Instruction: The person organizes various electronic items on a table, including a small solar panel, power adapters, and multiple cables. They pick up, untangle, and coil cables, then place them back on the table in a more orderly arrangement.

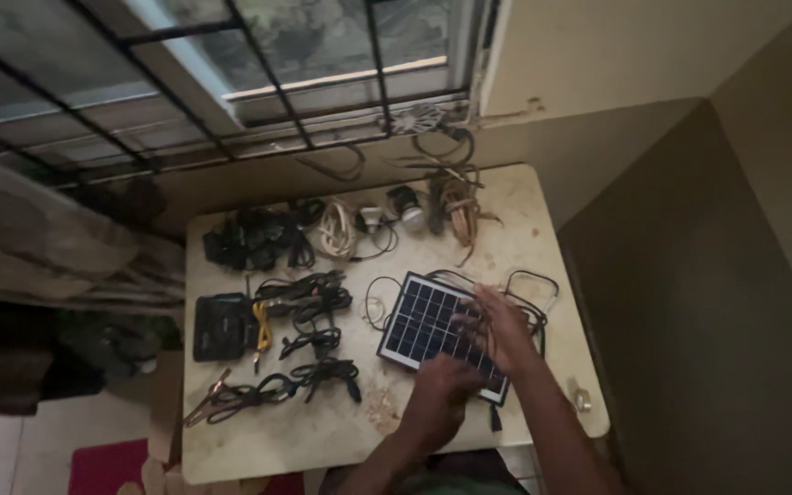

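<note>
Both hands lie flat and open on the solar panel (433, 332), left hand (442, 385) near, right hand (495, 323) farther right.

A worn pale table (524, 197) bears a solar panel (423, 321), black cables (309, 302) and a black box (222, 325).

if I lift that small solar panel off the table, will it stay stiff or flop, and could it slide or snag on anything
The solar panel looks like a flat, framed slab, so it would probably stay stiff and feel light. Both hands, left hand and right hand, rest on it. A black cable loops at its far edge, so it may drag. The table looks smooth, so a push likely slides it.
</note>
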